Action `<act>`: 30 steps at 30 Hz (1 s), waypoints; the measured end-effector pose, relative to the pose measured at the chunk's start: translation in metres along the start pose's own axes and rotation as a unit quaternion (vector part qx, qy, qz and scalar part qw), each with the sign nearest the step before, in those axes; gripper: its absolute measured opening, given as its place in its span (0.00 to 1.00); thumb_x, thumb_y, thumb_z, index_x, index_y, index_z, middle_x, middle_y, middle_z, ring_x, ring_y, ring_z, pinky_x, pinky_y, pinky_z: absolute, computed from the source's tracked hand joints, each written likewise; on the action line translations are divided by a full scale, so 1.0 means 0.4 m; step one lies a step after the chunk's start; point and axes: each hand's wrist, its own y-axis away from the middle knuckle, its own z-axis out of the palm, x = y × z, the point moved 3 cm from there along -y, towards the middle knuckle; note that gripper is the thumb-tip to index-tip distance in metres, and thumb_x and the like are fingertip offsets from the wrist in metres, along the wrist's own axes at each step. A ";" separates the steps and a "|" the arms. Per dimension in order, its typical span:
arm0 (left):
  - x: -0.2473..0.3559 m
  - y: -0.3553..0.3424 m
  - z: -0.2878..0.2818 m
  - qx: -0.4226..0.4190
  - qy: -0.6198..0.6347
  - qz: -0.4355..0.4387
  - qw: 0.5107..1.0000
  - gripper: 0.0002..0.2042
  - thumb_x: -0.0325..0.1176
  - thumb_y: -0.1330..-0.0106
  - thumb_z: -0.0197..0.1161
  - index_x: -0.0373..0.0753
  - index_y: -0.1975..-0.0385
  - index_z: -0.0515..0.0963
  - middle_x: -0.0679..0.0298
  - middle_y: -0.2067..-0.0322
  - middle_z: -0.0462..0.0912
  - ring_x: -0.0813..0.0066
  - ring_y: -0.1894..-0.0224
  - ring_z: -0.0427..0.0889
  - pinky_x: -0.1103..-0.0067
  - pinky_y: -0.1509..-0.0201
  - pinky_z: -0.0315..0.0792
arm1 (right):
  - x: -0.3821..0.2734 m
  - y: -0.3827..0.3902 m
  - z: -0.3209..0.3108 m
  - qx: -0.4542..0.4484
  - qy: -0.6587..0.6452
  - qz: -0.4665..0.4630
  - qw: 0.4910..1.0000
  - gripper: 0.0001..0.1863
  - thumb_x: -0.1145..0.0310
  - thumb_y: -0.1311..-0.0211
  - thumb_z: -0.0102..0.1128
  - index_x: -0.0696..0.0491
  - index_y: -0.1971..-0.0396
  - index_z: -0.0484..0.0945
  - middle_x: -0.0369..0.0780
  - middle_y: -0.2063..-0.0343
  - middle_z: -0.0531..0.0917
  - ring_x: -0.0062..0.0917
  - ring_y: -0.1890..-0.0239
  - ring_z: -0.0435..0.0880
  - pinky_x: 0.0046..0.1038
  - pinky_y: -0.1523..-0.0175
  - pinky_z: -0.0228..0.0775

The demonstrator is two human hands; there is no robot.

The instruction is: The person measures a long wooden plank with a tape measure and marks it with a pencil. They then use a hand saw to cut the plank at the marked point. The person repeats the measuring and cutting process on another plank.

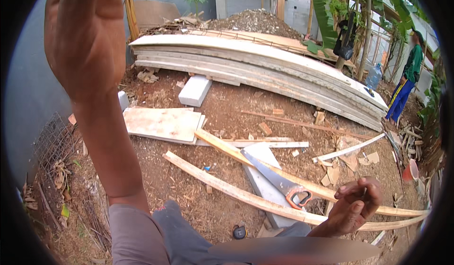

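Close to the camera at the upper left, my left hand [87, 38] is raised; its fingers run past the picture's upper edge, so I cannot see whether they hold anything. My right hand [355, 206] hovers at the lower right above the wooden strips, fingers loosely curled, thumb apart, nothing visible in it. To its left lies a handsaw [272, 174] with an orange and black handle, resting across a wooden strip [220, 145] and a white block [262, 156]. A second wooden strip [231, 187] lies nearer my legs. On the ground between my legs sits a tape measure [240, 232].
Long boards [255, 59] are stacked across the back, propped on a white block [195, 90]. Flat panels [163, 123] lie at the left, near wire mesh [54, 142]. A person [409, 75] in green and blue stands at the far right. Wood scraps litter the soil.
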 end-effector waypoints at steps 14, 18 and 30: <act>-0.056 0.768 0.006 -0.006 0.028 -0.496 0.868 0.20 0.34 0.29 0.62 0.33 0.40 0.73 0.56 0.50 0.81 0.70 0.52 0.83 0.74 0.46 0.77 | 0.498 0.720 -0.212 -0.392 0.167 0.623 0.656 0.28 0.57 0.35 0.66 0.57 0.41 0.75 0.42 0.62 0.85 0.24 0.65 0.86 0.26 0.66 0.78; -0.082 1.085 0.089 -0.267 0.052 -0.642 0.717 0.24 0.39 0.31 0.64 0.36 0.39 0.73 0.54 0.47 0.81 0.65 0.53 0.84 0.73 0.48 0.77 | 0.573 0.822 -0.266 -0.425 0.161 0.675 0.582 0.26 0.55 0.36 0.66 0.55 0.44 0.78 0.43 0.59 0.86 0.25 0.64 0.86 0.28 0.63 0.79; -0.047 1.476 0.079 -0.703 0.017 -0.509 0.497 0.34 0.52 0.34 0.64 0.43 0.31 0.67 0.48 0.38 0.76 0.50 0.36 0.75 0.62 0.33 0.68 | 0.720 0.907 -0.395 -0.506 0.475 0.511 0.507 0.35 0.45 0.42 0.65 0.54 0.40 0.76 0.54 0.43 0.79 0.48 0.39 0.78 0.43 0.37 0.72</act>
